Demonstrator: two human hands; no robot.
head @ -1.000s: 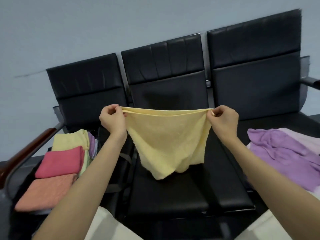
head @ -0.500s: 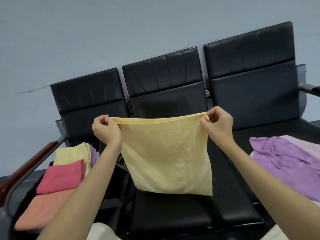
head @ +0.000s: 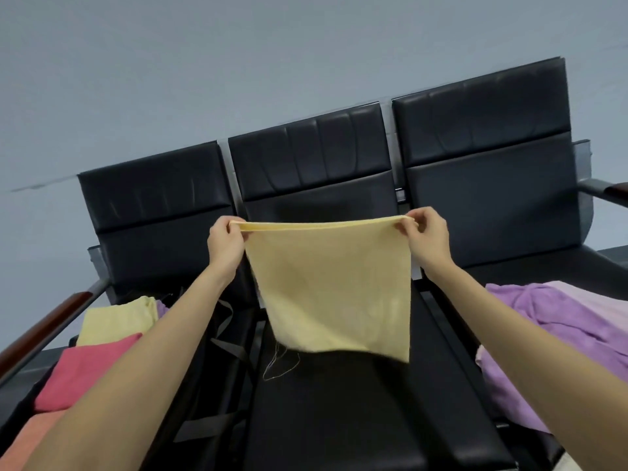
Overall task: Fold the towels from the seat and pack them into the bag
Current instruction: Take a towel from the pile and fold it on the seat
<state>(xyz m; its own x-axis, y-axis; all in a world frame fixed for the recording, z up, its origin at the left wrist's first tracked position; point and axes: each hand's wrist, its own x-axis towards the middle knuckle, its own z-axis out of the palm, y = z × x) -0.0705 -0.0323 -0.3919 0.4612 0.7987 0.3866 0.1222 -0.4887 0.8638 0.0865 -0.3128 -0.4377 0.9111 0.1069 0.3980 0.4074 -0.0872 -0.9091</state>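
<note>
A pale yellow towel (head: 331,287), doubled over, hangs in the air above the middle black seat (head: 339,409). My left hand (head: 226,244) pinches its top left corner and my right hand (head: 426,241) pinches its top right corner, so the top edge is stretched flat. Loose threads dangle from its lower left edge. On the left seat, folded towels lie stacked in a dark bag (head: 217,334): a yellow one (head: 117,319), a red one (head: 88,372) and an orange one (head: 30,440). Unfolded purple towels (head: 557,341) lie heaped on the right seat.
The row of three black seats stands against a grey wall. A wooden-topped metal armrest (head: 44,329) runs along the far left, and another armrest (head: 608,192) is at the far right. The bag's black straps (head: 234,348) hang between the left and middle seats.
The towel hung crumpled from my hands a second ago; now it hangs flat and doubled with its lower edge swinging. My view has tilted up, and both hands sit lower in the frame.
</note>
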